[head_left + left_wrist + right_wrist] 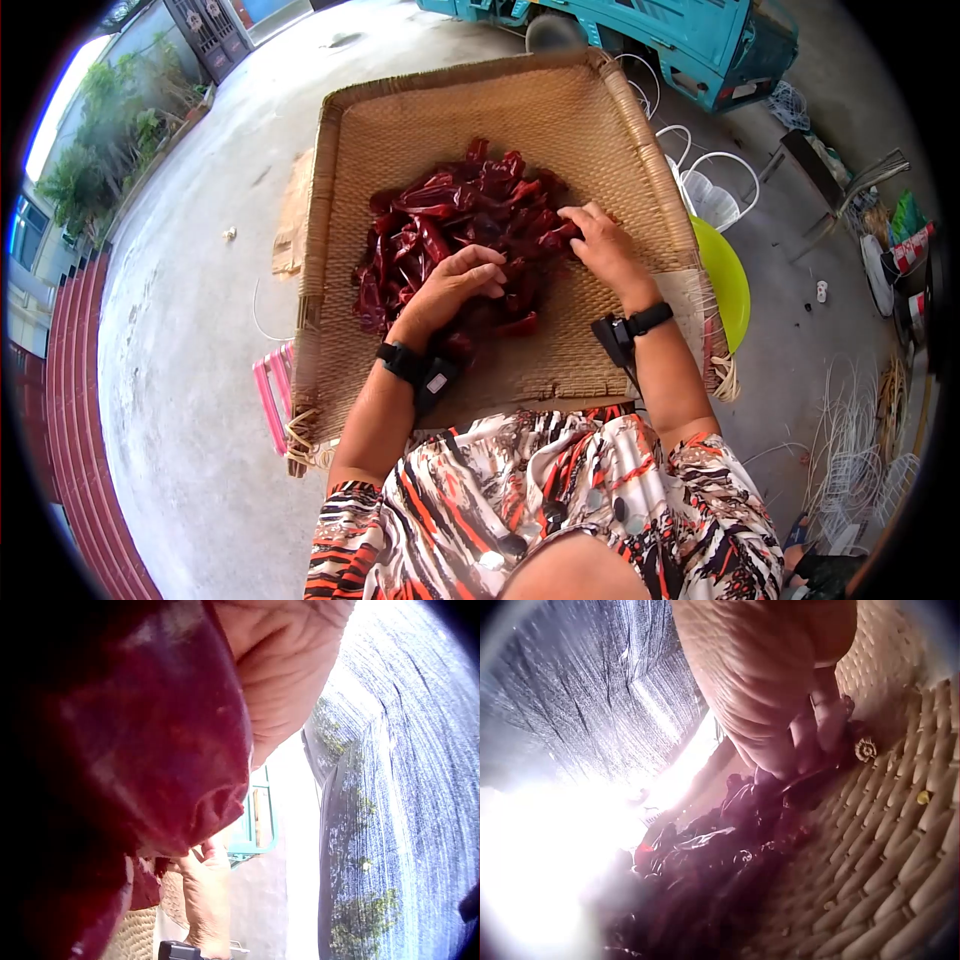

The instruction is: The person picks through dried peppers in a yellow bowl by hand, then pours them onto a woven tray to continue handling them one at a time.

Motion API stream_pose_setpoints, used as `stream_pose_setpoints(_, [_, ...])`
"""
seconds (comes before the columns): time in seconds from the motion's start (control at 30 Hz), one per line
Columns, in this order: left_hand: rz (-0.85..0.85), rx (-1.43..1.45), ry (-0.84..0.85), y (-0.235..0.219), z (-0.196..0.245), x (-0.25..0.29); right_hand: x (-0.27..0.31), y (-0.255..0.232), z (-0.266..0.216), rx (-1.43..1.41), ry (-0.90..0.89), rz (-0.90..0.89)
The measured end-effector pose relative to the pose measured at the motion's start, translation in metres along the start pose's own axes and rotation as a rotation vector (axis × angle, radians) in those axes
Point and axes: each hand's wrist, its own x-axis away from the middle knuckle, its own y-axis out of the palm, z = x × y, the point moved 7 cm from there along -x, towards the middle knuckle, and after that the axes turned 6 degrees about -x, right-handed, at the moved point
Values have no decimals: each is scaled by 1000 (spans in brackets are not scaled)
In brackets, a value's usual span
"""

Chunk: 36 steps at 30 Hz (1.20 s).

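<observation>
Glossy dark red dried chili peppers lie heaped in a woven tray in front of the person. Over the near side of the heap is the left hand, its fingers loosely bent and pointing right among the peppers. One large pepper fills much of the left wrist view, close below the palm. At the heap's right edge, the right hand grips a pepper with bent fingers. Its fingertips reach down to the dark red skins beside the weave in the right wrist view, partly hidden by the hand.
A lime-green basin and a white basket stand right of the tray. A pink stool is at its left. Beyond are a teal cargo vehicle and a metal-framed chair. Loose seeds dot the weave.
</observation>
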Motion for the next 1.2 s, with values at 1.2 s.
stream_pose_setpoints(1.2, [-126, -99, 43, 13, 10, 6, 25, 63, -38, -1464, 454, -440])
